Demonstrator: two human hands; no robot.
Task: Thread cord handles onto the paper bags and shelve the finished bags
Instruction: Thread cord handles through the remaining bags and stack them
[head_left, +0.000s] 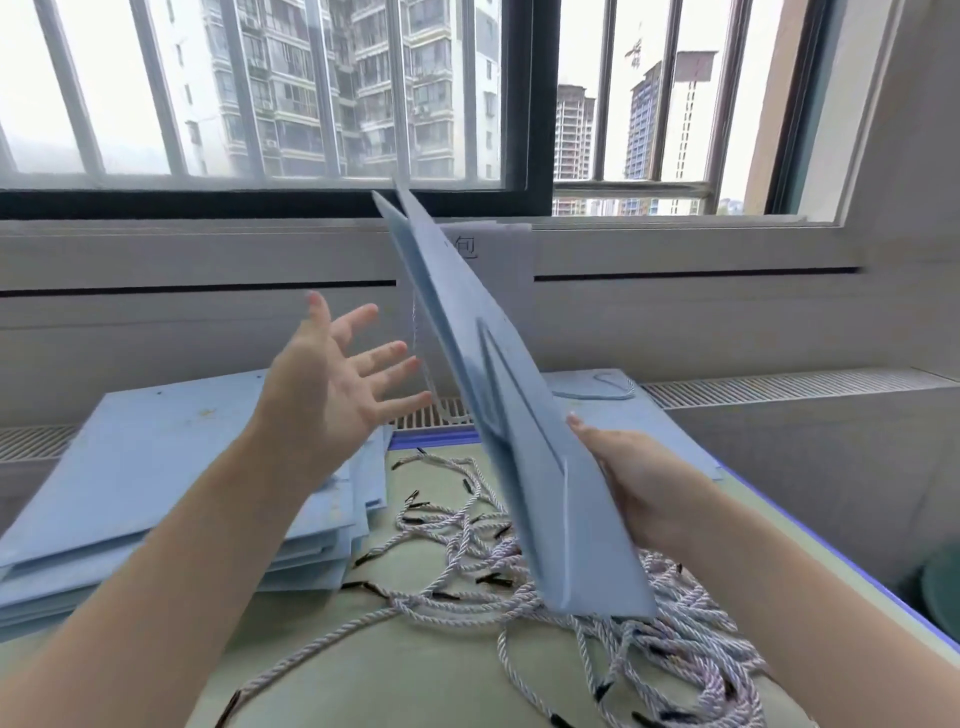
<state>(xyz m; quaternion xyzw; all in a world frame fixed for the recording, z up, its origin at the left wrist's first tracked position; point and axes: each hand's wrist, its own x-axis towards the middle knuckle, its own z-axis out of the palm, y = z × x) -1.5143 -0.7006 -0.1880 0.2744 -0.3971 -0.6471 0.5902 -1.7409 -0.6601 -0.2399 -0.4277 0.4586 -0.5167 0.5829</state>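
My right hand (631, 478) grips the lower right edge of a flat light-blue paper bag (467, 332), which is raised and tilted edge-on toward the window. A white twisted cord handle (422, 358) hangs from the bag's left side. My left hand (337, 379) is held up just left of the bag, palm open and fingers spread, not touching it. Below the bag a tangle of loose white cords (467, 530) with black tips lies on the green table (395, 670).
A stack of flat blue bags (171, 467) lies at the left on the table. Another blue bag with a cord handle (613, 395) rests at the back right by the radiator grille. Beyond it is a barred window (260, 104); the table's blue edge (831, 561) runs along the right.
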